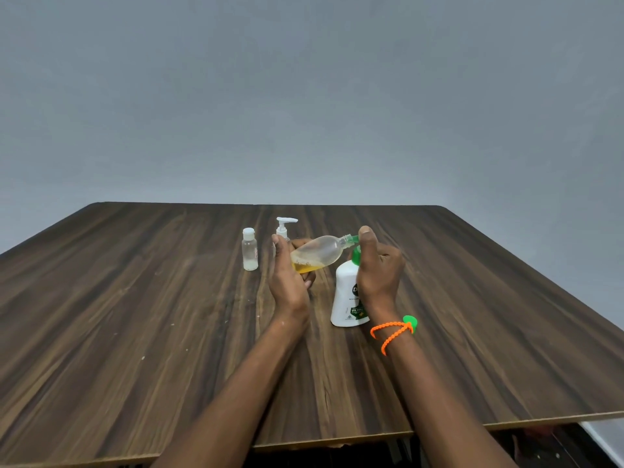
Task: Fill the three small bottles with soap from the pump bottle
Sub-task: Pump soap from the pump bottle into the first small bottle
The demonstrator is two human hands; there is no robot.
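Rounded clear bottle, amber soap

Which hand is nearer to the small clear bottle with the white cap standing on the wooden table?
Left. The left hand is just right of the small clear white-capped bottle; the right hand is farther right, at the white pump bottle.

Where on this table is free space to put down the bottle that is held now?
Bare wood lies left of the capped small bottle and right of the white pump bottle, also along the near table edge. It is crowded at the centre, where both hands, the tilted bottle and the small pump bottle meet.
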